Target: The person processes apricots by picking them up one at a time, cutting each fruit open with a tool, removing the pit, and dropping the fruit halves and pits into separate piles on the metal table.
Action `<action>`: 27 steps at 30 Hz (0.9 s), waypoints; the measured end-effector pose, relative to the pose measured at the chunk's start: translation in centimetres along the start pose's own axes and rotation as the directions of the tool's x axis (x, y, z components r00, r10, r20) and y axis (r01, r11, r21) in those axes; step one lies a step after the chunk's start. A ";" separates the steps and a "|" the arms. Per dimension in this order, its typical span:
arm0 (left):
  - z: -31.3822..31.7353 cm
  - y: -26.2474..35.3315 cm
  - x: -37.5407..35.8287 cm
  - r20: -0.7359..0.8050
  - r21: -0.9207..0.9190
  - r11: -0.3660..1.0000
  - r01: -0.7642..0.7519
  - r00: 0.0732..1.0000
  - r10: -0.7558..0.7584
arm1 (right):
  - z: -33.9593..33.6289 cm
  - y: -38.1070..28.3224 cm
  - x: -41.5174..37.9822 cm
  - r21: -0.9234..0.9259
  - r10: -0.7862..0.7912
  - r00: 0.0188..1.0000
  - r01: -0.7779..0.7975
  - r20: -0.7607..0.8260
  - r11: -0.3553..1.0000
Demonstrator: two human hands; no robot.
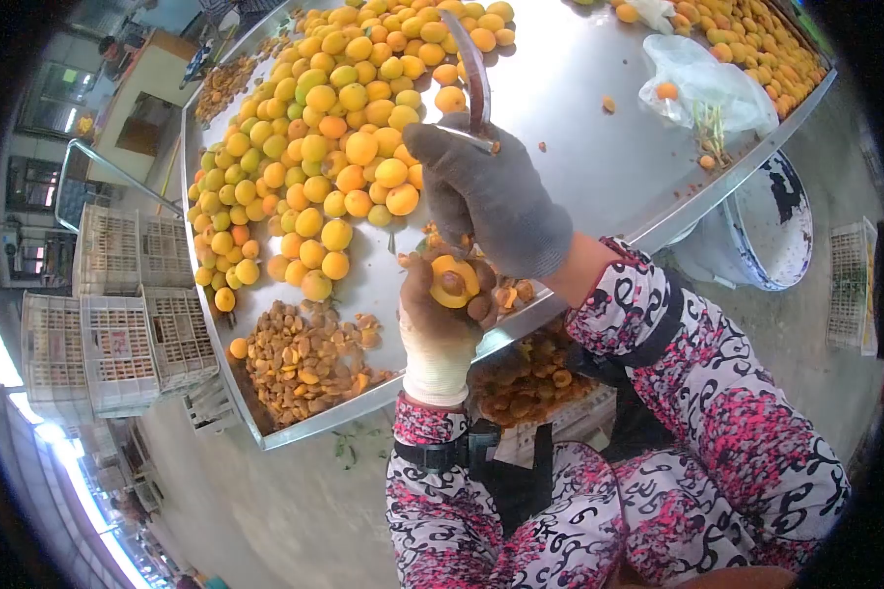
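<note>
Near the table's front edge, my left hand (437, 329), in a pale glove with soiled fingers, holds a cut-open apricot (454, 282) with its brown pit showing. Just above it to the right is my right hand (491, 191) in a dark grey glove. Its fingers are wrapped round the handle of a knife (474, 74), whose curved blade points up and away from the fruit. Cut fruit pieces (514, 294) lie beside the left hand. A large pile of whole apricots (361, 147) spreads over the metal table beyond.
Pits (300, 355) are heaped at the metal table's (586, 128) near left corner. A plastic bag (702, 83) lies at the right, above a white bucket (771, 226). Below the edge sits a crate of fruit halves (530, 378). Stacked crates (118, 339) stand at left.
</note>
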State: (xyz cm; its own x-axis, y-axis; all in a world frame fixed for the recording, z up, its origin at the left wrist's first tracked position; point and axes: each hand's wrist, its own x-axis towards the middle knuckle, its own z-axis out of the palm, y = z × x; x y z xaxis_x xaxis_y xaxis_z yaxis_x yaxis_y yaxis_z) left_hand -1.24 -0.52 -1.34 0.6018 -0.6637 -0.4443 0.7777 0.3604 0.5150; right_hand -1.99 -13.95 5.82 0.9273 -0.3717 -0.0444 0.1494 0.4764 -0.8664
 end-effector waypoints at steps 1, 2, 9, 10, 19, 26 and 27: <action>0.1 -0.1 0.0 -0.015 0.010 1.000 -0.006 1.000 0.006 | 0.0 0.0 -0.1 0.001 0.000 1.000 0.000 -0.001 1.000; 0.1 -0.1 0.0 -0.030 0.019 1.000 -0.013 0.999 0.014 | 0.1 0.0 -0.3 -0.028 -0.009 1.000 0.009 -0.004 1.000; 0.0 -0.1 0.0 0.009 -0.033 0.999 0.014 1.000 -0.014 | 0.3 -0.2 -0.6 0.007 -0.014 1.000 0.014 0.019 1.000; 0.3 -0.2 -0.1 -0.030 -0.028 1.000 -0.001 1.000 0.000 | 0.3 -0.1 -0.6 0.007 -0.014 1.000 0.014 0.018 1.000; 1.1 -0.8 0.0 -0.155 0.021 0.998 -0.063 0.986 0.065 | 0.8 1.1 -0.6 -0.164 -0.085 0.993 0.098 0.087 0.982; 0.1 -0.6 -0.4 0.065 0.309 0.925 -0.222 0.975 0.212 | -1.7 1.8 1.0 0.311 -0.018 0.994 -0.016 0.104 0.950; -0.5 -0.3 -0.1 0.067 0.308 0.924 -0.225 0.974 0.215 | -1.8 1.7 1.3 0.427 0.016 0.992 -0.069 0.127 0.901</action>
State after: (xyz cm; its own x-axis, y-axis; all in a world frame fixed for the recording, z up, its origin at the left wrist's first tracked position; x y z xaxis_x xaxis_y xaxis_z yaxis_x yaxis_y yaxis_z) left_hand -1.46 -0.25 -1.85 0.7415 -0.6129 -0.2732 0.5276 0.2809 0.8017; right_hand -1.19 -15.03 3.45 0.9656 -0.2599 0.0048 0.2170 0.7958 -0.5653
